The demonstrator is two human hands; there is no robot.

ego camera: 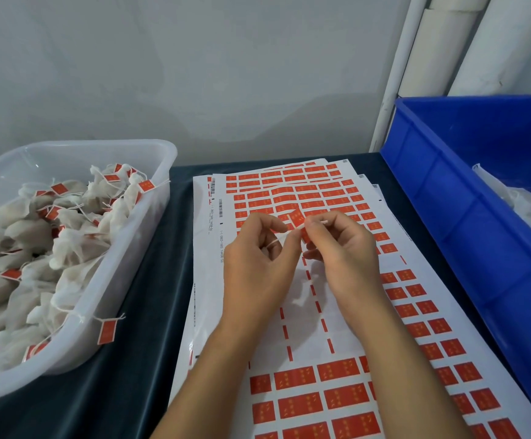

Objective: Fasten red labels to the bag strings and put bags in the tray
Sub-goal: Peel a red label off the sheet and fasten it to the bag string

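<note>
Both hands meet above the sheets of red labels [346, 315] in the middle of the table. My left hand [257, 261] pinches a thin white bag string [284, 236] between thumb and fingers. My right hand [340, 248] pinches a red label [296, 219] at the string's far end. The bag on that string is hidden behind my hands. On the left stands a clear plastic tray [150, 236] heaped with white bags [45, 245] that carry red labels; one label [107, 331] hangs over its rim.
A blue crate [467, 217] with white bags [517, 201] inside stands at the right, close to the sheets. A dark cloth [150, 350] covers the table. White pipes [429, 52] rise at the back right before a grey wall.
</note>
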